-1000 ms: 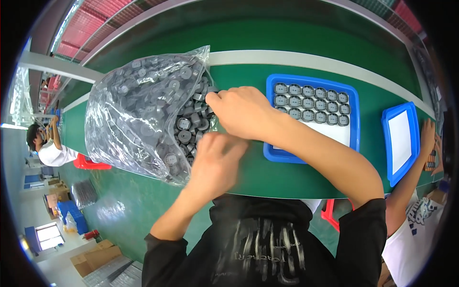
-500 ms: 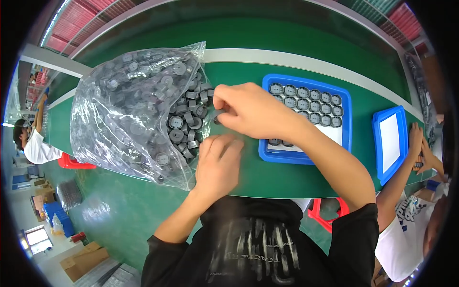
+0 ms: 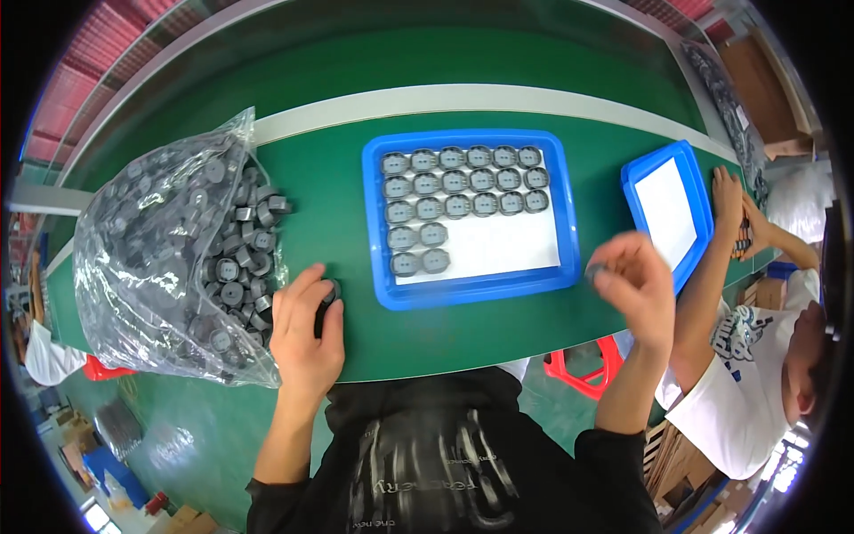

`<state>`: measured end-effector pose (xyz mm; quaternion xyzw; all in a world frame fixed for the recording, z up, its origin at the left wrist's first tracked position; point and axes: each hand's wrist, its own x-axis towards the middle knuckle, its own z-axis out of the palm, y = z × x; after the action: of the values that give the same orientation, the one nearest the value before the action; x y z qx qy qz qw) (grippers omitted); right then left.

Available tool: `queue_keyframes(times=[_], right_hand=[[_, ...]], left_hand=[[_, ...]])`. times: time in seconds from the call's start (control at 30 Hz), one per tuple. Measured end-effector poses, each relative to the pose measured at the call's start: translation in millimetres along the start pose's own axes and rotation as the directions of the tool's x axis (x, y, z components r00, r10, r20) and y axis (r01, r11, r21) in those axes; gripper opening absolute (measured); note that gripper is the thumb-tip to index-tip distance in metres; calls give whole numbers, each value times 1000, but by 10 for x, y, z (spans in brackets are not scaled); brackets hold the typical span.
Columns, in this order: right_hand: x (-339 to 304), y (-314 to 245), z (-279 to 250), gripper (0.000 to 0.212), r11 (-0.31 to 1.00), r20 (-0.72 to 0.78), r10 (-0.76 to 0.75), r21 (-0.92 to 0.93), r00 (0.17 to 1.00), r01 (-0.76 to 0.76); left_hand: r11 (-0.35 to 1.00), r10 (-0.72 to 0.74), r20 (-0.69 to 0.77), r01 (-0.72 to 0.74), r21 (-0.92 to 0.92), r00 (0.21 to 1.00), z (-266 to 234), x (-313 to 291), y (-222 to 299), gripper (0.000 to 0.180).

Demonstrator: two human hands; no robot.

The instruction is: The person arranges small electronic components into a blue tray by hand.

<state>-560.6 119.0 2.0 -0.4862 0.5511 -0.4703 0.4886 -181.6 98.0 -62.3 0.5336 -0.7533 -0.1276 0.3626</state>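
Observation:
My left hand (image 3: 305,336) rests at the table's near side, beside the open mouth of a clear plastic bag (image 3: 133,258). A small dark grey round part (image 3: 333,292) is held between its thumb and fingers. Grey round plastic parts (image 3: 233,294) spill from the bag's mouth. My right hand (image 3: 642,289) hovers off the right side of a blue tray (image 3: 471,297), pinching another grey part (image 3: 594,272) at its fingertips. In the tray, three long rows of grey parts (image 3: 455,182) lie at the back, with two short rows of two at the front left on white lining.
A second blue tray (image 3: 683,160) with a white lining sits to the right. Next to it are a co-worker's hands (image 3: 734,209) and several small parts. A red stool (image 3: 587,369) stands below the table's near edge. A pale rail (image 3: 498,96) runs along the back.
My right hand has moved from the bag's mouth to the right, past the blue tray. My left hand has opened out somewhat and now shows a grey part. The view has shifted right.

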Motion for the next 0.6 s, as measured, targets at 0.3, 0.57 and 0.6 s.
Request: queue_keyframes(times=[0.3, 0.57, 0.6], right_hand=[[-422, 447, 34, 23, 648, -101, -315, -749, 944, 136], [-553, 518, 47, 22, 581, 45, -359, -771, 932, 261], [-559, 527, 55, 21, 545, 39, -376, -799, 926, 255]], left_hand=[[992, 48, 28, -51, 116, 998, -14, -23, 9, 20], [992, 5, 58, -13, 127, 998, -32, -10, 20, 21], [994, 26, 57, -31, 101, 998, -31, -2, 21, 20]])
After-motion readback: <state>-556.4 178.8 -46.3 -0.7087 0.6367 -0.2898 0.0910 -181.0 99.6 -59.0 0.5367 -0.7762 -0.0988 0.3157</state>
